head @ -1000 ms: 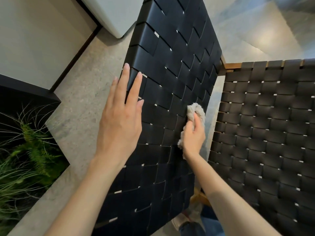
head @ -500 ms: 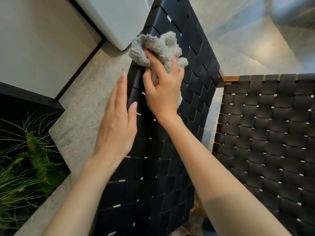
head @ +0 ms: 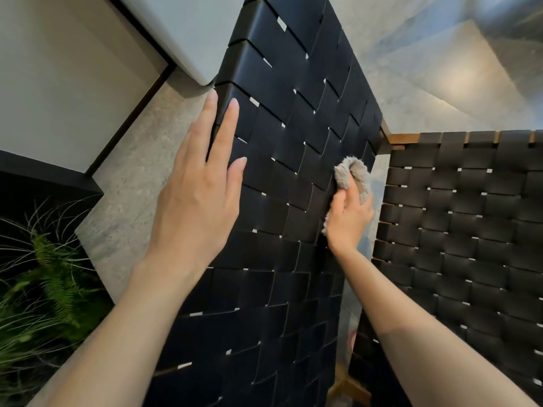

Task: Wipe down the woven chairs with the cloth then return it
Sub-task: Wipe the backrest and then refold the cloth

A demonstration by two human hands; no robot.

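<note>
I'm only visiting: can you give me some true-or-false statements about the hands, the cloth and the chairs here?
1. The right hand grips the cloth against the woven chair. True.
2. The left hand holds a second cloth. False: it rests flat on the chair's edge, fingers straight, holding nothing.
3. The chair's straps are white. False: they are black.
4. A green plant shows at the lower left. True.

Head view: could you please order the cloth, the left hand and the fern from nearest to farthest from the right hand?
1. The cloth: gripped in the right hand itself, against the woven chair.
2. The left hand: across the weave, flat at the chair's left edge.
3. The fern: far lower left, beyond the strip of floor.
</note>
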